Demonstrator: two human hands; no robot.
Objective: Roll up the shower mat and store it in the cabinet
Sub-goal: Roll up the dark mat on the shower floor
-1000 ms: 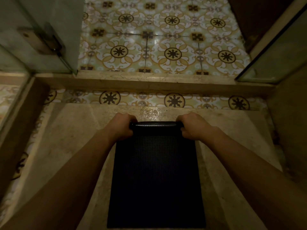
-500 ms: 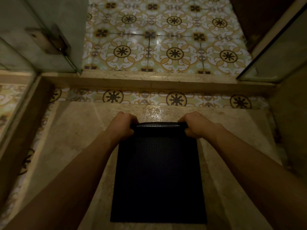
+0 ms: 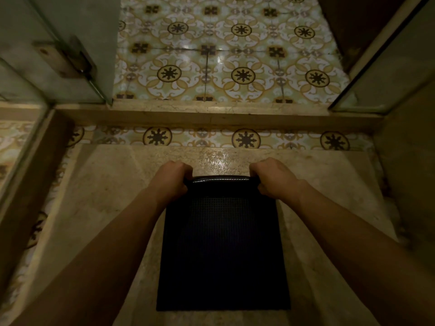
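1. Shower mat (image 3: pixel 222 250): dark, flat on the stone floor (image 3: pixel 98 208), far edge curled into a roll.
2. Left hand (image 3: pixel 170 178), right hand (image 3: pixel 274 176): fingers closed around the roll's ends.

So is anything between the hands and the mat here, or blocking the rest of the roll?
Nothing visible does. The left hand and right hand already grip the rolled far edge of the shower mat; its flat part lies bare on the stone floor. The cabinet is not in view.
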